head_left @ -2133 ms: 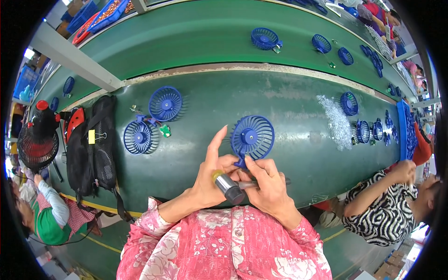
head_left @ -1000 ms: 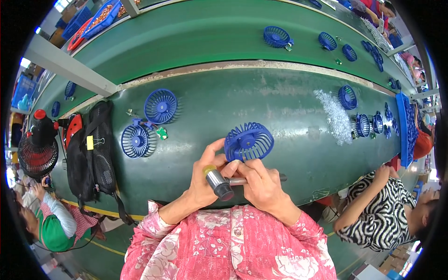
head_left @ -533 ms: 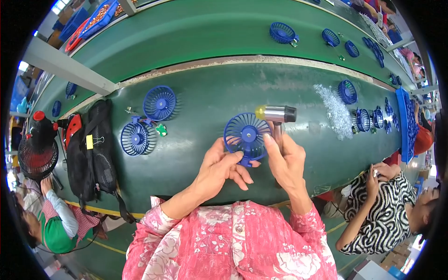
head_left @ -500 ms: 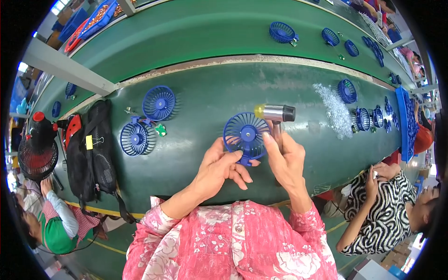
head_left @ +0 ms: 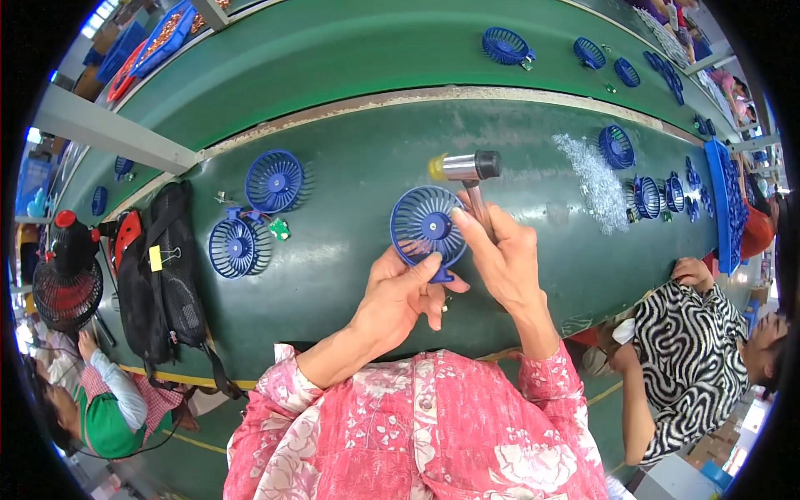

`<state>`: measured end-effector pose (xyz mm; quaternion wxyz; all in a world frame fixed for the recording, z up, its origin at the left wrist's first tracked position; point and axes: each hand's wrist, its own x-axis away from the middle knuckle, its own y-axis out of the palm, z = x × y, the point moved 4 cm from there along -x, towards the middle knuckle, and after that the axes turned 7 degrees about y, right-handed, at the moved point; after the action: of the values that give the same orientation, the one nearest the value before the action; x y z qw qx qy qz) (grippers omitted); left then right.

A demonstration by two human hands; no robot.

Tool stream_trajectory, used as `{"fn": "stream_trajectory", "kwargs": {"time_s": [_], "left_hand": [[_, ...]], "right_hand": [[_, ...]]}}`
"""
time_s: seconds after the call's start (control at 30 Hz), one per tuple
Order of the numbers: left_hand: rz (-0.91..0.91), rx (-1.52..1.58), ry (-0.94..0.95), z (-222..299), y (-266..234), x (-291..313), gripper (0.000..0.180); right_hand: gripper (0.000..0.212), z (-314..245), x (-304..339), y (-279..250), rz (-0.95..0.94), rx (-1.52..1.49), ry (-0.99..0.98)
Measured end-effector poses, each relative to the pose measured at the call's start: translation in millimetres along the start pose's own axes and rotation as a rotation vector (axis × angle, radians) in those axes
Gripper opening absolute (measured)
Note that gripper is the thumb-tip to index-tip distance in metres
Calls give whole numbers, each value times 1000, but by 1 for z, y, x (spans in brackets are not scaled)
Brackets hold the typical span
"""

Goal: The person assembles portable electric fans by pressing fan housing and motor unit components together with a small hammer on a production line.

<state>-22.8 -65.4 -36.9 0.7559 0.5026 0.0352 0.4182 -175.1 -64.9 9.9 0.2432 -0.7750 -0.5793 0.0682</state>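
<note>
My left hand grips a round blue fan cage by its lower edge, thumb on the rim and fingers curled underneath. The slotted face and round hub are turned up toward me. Around the handle of a mallet my right hand is closed, its thumb by the cage's right rim. The mallet's metal head has a yellow end and a black end and stands beyond the cage, apart from it. A tiny light thing shows by my left fingertips, too small to name.
On the green table, two wired blue fan cages lie left, beside a black bag and a black-red fan. Rightward are a pile of small clear pieces, more cages and a blue tray. Co-workers sit on both sides.
The mallet's head has moved up and left, away from the cage, and more of its handle shows. The cage stays in my left hand, slightly shifted. The right-hand co-worker's arms have moved.
</note>
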Motion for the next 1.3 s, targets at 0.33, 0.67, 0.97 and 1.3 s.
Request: {"fn": "stream_trajectory", "kwargs": {"time_s": [0.33,0.67,0.97,1.3], "left_hand": [[131,66,29,10,-15,-2,34],[71,5,105,17,-16,-3,31],[70,-186,148,20,-19,-2,33],[57,-70,21,18,-12,1,36]], "right_hand": [[34,21,47,28,-224,-375,358],[25,3,43,8,-197,30,150],[24,3,42,1,-191,74,127],[15,0,38,-4,-75,90,40]]}}
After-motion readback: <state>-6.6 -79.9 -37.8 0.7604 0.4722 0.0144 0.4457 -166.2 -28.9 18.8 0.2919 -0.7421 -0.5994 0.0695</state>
